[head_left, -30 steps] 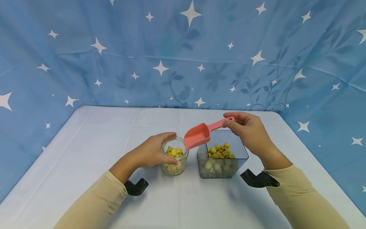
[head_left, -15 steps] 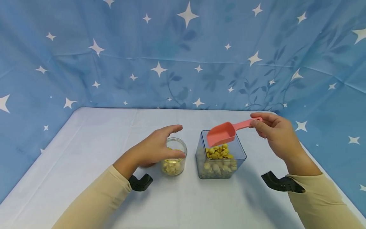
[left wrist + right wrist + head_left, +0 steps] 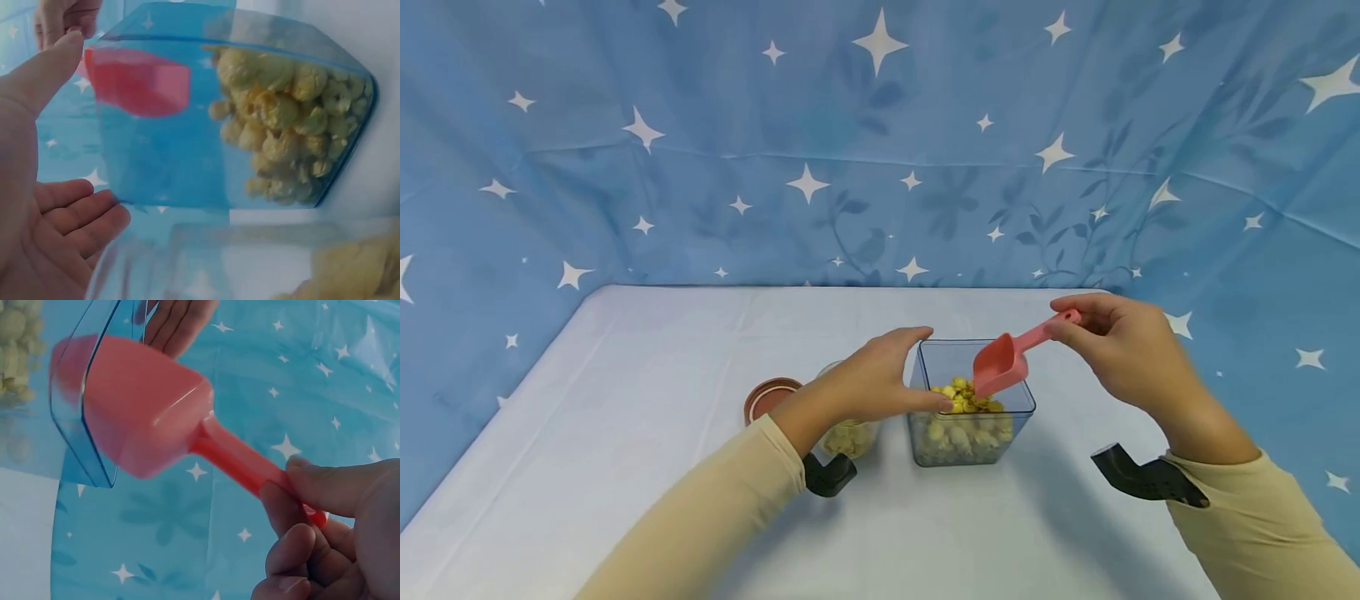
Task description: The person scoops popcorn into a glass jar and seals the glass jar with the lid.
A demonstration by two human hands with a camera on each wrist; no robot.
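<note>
A clear square container [image 3: 1011, 425] partly filled with yellow popcorn [image 3: 275, 119] stands on the table. My left hand [image 3: 880, 379] is at its left side, thumb and fingers spread around the rim; firm contact cannot be told. In the right hand [image 3: 1123, 350] I pinch the handle end of a pink scoop [image 3: 997, 365] between thumb and fingers. The scoop is tilted, its bowl dipping inside the container's rim, above the popcorn. A glass jar [image 3: 848, 440] holding popcorn stands left of the container, mostly hidden under my left hand and wrist.
A reddish-brown round lid [image 3: 766, 398] lies on the white tablecloth [image 3: 670, 367] left of the jar, partly covered by my left forearm. Behind the table hangs a blue curtain [image 3: 730, 108] with white stars.
My left hand has let go of the jar and moved right to the container. The right hand has carried the scoop right, from beside the jar to the container, and lowered its bowl into it.
</note>
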